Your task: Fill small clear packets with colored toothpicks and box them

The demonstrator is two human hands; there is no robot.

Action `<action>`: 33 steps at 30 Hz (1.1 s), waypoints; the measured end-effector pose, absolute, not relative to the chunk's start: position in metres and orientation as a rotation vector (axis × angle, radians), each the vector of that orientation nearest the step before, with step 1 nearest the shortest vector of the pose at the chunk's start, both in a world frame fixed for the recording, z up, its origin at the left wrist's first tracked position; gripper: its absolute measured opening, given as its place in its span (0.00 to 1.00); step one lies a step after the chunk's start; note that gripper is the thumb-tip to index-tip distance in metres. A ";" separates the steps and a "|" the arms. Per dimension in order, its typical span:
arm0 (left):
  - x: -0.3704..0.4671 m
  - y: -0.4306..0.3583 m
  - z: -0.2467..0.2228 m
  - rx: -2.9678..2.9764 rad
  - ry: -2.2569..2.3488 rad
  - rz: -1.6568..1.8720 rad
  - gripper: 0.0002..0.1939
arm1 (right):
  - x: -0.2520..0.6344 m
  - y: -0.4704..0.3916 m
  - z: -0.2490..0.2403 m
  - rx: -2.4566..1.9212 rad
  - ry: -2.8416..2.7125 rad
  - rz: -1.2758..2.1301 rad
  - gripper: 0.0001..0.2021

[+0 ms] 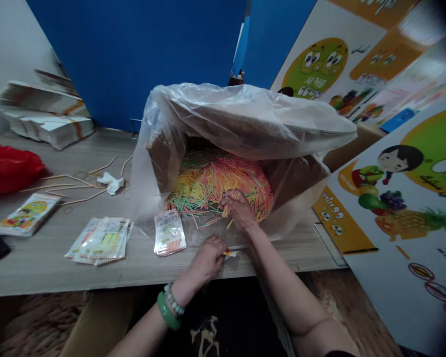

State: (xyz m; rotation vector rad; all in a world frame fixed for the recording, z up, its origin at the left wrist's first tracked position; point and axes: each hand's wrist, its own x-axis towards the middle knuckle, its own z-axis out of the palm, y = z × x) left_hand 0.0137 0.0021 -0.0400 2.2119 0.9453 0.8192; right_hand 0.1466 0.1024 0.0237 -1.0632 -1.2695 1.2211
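Note:
My right hand (240, 210) is at the front of a pile of thin coloured sticks (196, 186), in pink, yellow and green, inside a plastic-lined cardboard box. Its fingers are closed around a few sticks. Just outside the box, near the table's front edge, my left hand (207, 260) is pinched on a small packet (230, 254); only a white and orange corner of it shows. Left of that hand lies a stack of printed packets (170, 232). Farther left are flat packets (99, 239) with coloured sticks visible through them.
Clear plastic liner (267, 116) drapes over the box walls. Leftward are a pack of printed pouches (27, 214), bent beige sticks (74, 187), crumpled white tissue (111, 183), a red bag (11, 166) and stacked flat cartons (48, 116). Large printed cartons (405, 198) stand at right.

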 end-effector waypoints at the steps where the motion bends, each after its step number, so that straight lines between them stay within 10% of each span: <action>1: 0.012 -0.002 -0.037 2.213 0.940 0.857 0.13 | 0.140 0.098 0.021 -1.019 -1.195 1.273 0.10; 16: -0.048 0.001 0.023 2.184 1.239 1.224 0.13 | 0.117 0.048 -0.039 -1.199 -1.662 1.057 0.09; 27: -0.031 0.017 0.019 2.526 1.561 0.456 0.16 | 0.116 0.049 -0.036 -1.318 -1.820 0.953 0.40; 33: -0.048 0.019 0.000 2.145 1.655 0.881 0.13 | 0.114 0.049 -0.027 -1.375 -1.769 1.021 0.41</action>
